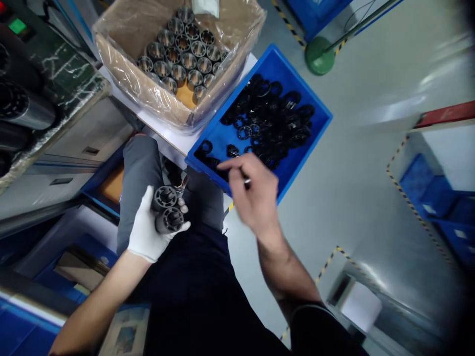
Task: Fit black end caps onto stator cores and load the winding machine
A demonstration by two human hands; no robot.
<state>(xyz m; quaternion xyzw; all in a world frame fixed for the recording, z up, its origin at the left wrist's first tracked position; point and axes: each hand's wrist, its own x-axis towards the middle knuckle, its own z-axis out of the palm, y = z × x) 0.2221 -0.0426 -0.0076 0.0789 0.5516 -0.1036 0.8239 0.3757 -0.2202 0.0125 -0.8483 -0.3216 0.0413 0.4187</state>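
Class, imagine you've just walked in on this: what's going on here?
A seated person's white-gloved left hand holds two hollow dark cylinders side by side above the lap. The bare right hand is over the near edge of a blue bin holding a jumble of black ring-shaped parts; blur hides exactly what its fingers hold. Beside the bin, a plastic-lined cardboard box holds similar cylinders standing upright.

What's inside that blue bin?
The blue bin holds many black parts, some ring-shaped. The right hand hides some of its near side, and whatever lies beneath those parts can't be seen.
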